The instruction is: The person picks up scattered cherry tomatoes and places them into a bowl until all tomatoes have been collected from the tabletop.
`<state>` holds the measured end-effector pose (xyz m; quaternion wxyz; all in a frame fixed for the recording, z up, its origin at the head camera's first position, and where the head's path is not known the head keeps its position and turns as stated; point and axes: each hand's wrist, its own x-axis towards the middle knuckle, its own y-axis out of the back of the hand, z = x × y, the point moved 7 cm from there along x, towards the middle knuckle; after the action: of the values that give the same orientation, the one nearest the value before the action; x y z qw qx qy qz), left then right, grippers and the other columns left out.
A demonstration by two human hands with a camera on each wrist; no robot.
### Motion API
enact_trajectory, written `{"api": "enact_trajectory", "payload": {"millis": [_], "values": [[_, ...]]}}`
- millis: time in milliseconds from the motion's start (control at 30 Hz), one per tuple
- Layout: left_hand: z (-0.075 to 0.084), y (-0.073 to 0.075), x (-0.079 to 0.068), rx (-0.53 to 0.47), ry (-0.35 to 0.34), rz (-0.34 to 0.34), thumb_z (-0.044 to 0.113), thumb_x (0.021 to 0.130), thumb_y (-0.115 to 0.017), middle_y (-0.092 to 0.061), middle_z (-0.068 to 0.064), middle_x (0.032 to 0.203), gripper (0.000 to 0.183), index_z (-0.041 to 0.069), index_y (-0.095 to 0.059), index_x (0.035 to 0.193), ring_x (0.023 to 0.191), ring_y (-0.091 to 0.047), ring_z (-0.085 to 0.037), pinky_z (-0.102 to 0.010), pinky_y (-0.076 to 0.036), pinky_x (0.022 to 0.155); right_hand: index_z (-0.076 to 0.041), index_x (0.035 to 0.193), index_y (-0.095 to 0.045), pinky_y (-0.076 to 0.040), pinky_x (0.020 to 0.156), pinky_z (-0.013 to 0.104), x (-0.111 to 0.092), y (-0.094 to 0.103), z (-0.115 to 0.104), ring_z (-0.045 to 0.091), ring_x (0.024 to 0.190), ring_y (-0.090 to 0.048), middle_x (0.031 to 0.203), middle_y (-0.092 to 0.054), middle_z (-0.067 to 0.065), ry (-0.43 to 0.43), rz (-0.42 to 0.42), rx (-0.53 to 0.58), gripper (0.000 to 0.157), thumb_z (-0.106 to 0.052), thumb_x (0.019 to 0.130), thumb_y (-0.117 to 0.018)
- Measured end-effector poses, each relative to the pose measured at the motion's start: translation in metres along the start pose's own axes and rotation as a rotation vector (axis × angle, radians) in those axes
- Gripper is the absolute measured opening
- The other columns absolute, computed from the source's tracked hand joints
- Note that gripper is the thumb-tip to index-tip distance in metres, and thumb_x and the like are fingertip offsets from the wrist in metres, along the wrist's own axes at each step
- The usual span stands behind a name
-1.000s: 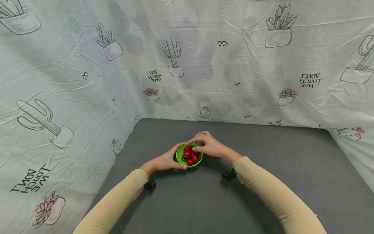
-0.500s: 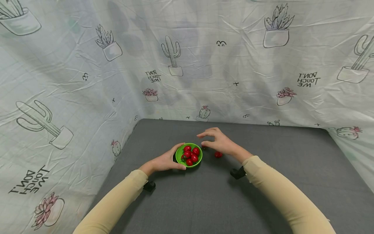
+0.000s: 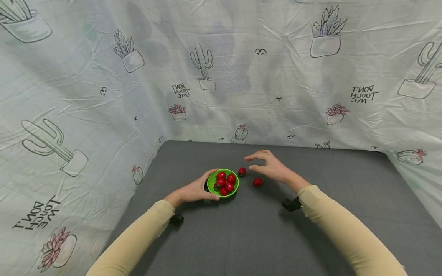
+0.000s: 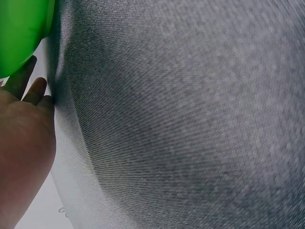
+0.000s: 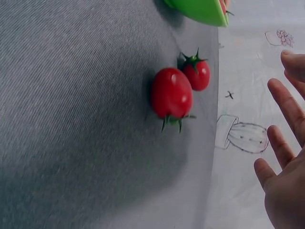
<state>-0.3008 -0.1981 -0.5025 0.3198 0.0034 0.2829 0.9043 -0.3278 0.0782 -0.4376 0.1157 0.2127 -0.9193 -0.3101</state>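
Note:
My left hand (image 3: 195,190) holds a small green bowl (image 3: 212,180) by its left side, thumb at the near side and fingers behind. Several red cherry tomatoes (image 3: 220,182) lie piled in the bowl. To its right, two more sit on the table: a far cherry tomato (image 3: 242,171) and a nearer cherry tomato (image 3: 257,182), whose green stalks show in the right wrist view. Just beyond and right of them, my right hand (image 3: 271,167) hovers, fingers spread apart and holding nothing. In the left wrist view, fingers (image 4: 35,90) lie right against the bowl's underside.
A dark grey cloth-covered table (image 3: 221,237) stretches under both arms. White sheeting (image 3: 241,69) printed with cacti hangs behind and along the left side. A black wrist device (image 3: 177,220) hangs under the left wrist, another black device (image 3: 291,204) under the right.
My right hand has drawn back from over the bowl toward the right, uncovering the two loose cherry tomatoes. The left hand and bowl have stayed in place.

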Motion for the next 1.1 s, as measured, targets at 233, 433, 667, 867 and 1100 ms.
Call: {"api": "enact_trajectory", "payload": {"millis": [233,433,667,867,1100], "values": [[0.001,0.0,-0.001,0.009,-0.003,-0.003,0.043,0.083,-0.086,-0.029,-0.002,0.161,0.107,0.028,-0.017,0.164,0.145,-0.031,-0.02,-0.05,-0.029,0.115,-0.026,0.137,-0.067,-0.031,0.109,0.061,-0.008,0.006,0.006,0.028,0.142,-0.03,0.144,-0.052,0.001,-0.009,0.001,-0.005,0.038,-0.035,0.1,-0.069],[0.001,0.001,-0.001,0.001,-0.002,-0.002,0.042,0.083,-0.086,-0.03,-0.001,0.16,0.105,0.031,-0.019,0.163,0.144,-0.032,-0.019,-0.049,-0.028,0.115,-0.017,0.14,-0.065,-0.03,0.109,0.062,-0.012,0.008,0.013,0.031,0.141,-0.032,0.141,-0.058,0.002,-0.005,-0.013,-0.042,0.044,-0.033,0.099,-0.071],[0.001,0.001,-0.001,0.011,0.003,-0.003,0.043,0.083,-0.086,-0.03,-0.001,0.16,0.105,0.032,-0.019,0.162,0.144,-0.032,-0.019,-0.048,-0.029,0.115,-0.014,0.141,-0.064,-0.03,0.108,0.063,-0.016,0.001,0.024,0.032,0.141,-0.03,0.14,-0.058,0.001,-0.035,-0.073,-0.032,0.047,-0.031,0.098,-0.072],[0.003,0.001,-0.001,0.019,0.008,-0.006,0.043,0.083,-0.086,-0.03,-0.001,0.16,0.106,0.032,-0.018,0.163,0.145,-0.032,-0.019,-0.048,-0.029,0.115,-0.014,0.141,-0.063,-0.03,0.107,0.066,-0.021,-0.008,0.032,0.038,0.142,-0.028,0.137,-0.061,0.003,-0.033,-0.118,-0.057,0.047,-0.03,0.098,-0.072],[0.005,0.001,-0.002,0.017,0.014,-0.016,0.042,0.084,-0.086,-0.028,-0.004,0.162,0.107,0.029,-0.016,0.164,0.146,-0.031,-0.022,-0.05,-0.029,0.115,-0.015,0.14,-0.064,-0.029,0.108,0.067,-0.024,-0.013,0.037,0.039,0.142,-0.03,0.137,-0.061,0.003,-0.023,-0.135,-0.073,0.051,-0.031,0.094,-0.077]]}}
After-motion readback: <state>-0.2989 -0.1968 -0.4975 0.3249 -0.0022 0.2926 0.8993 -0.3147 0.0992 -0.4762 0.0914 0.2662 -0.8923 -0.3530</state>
